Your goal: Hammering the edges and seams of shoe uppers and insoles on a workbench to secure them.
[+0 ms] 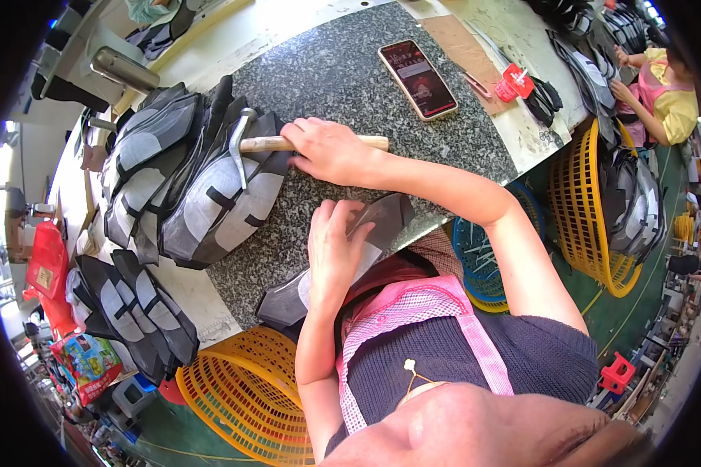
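Closest in, the left hand [336,251] is pressed flat, fingers together, on a dark grey shoe-upper piece [382,222] lying at the near edge of the granite desk [343,70], partly hanging over toward the pink apron. That piece runs diagonally, from low left by the yellow basket [245,393] up to the right.

Just beyond it, the right hand [327,149] is wrapped around the wooden handle of a hammer [245,142]. The handle lies roughly sideways across the desk, butt end poking out to the right of the fist, metal head out to the left, resting on the pile of grey and black uppers [202,183]. So the hammer head sits up and left of the pinned piece, with the right hand right above the left, close but apart.

Further back a phone [417,79] lies face up, well apart from both hands.
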### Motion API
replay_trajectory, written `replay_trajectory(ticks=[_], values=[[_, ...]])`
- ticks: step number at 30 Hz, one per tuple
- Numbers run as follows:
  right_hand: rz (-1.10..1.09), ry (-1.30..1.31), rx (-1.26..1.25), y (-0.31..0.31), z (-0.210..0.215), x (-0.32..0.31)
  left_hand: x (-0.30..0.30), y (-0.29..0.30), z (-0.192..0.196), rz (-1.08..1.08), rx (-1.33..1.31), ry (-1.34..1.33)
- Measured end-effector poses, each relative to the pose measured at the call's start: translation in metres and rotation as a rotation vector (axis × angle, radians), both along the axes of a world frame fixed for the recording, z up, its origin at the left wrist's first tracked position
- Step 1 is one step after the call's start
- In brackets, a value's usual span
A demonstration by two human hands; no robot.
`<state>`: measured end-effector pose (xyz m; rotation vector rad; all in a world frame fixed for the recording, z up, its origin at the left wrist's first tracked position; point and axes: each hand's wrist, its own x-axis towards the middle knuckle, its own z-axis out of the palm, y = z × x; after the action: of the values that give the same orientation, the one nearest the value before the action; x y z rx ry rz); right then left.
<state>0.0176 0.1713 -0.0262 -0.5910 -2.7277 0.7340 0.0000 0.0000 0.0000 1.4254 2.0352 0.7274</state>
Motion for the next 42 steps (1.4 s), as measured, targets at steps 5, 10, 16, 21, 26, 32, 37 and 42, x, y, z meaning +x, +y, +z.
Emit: replay_trajectory(ticks=[5, 10, 16, 21, 26, 32, 37, 42], values=[[-0.053, 0.023, -0.079, 0.003, 0.024, -0.017, 0.005, 0.004, -0.003, -0.024, 0.100, -0.265], [-0.136, 0.311, -0.511, -0.002, 0.056, 0.040, 0.001, 0.002, -0.010, -0.005, 0.132, -0.275], [-0.124, 0.116, -0.521, -0.018, 0.081, 0.169, -0.006, 0.013, -0.009, -0.094, 0.157, -0.007], [-0.080, -0.207, -0.629, -0.049, 0.060, 0.214, -0.011, 0.021, -0.006, -0.131, 0.102, -0.071], [-0.071, -0.226, -0.575, -0.059, 0.058, 0.210, -0.021, 0.030, -0.003, -0.230, 0.124, -0.027], [-0.146, -0.150, -0.546, -0.044, 0.068, 0.204, -0.026, 0.029, -0.016, -0.463, 0.400, 0.269], [-0.040, -0.303, -0.472, -0.043, 0.072, 0.192, -0.026, 0.025, -0.013, -0.627, 0.531, 0.546], [-0.121, -0.139, -0.452, -0.038, 0.085, 0.190, -0.025, 0.021, -0.015, -0.620, 0.524, 0.572]])
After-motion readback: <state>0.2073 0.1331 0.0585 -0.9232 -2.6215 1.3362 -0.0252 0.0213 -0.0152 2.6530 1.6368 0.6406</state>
